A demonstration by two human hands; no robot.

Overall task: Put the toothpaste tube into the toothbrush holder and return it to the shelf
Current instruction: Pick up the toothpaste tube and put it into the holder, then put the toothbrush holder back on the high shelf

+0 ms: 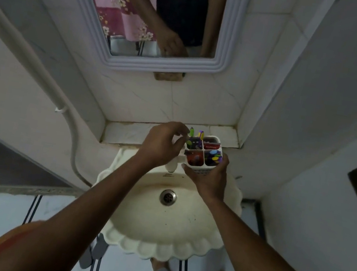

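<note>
Four compartments in toothbrush holder [203, 153], right hand [208, 181] wrapped around its base; left hand [162, 144] fingers loosely spread beside it; toothpaste tube [212, 146] mostly hidden.

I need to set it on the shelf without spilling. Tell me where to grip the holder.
Grip the holder by its outer wall below the rim, from the near side, as the right hand does. Its four open compartments face up, with brushes sticking out, so keep it upright and avoid the top.
</note>
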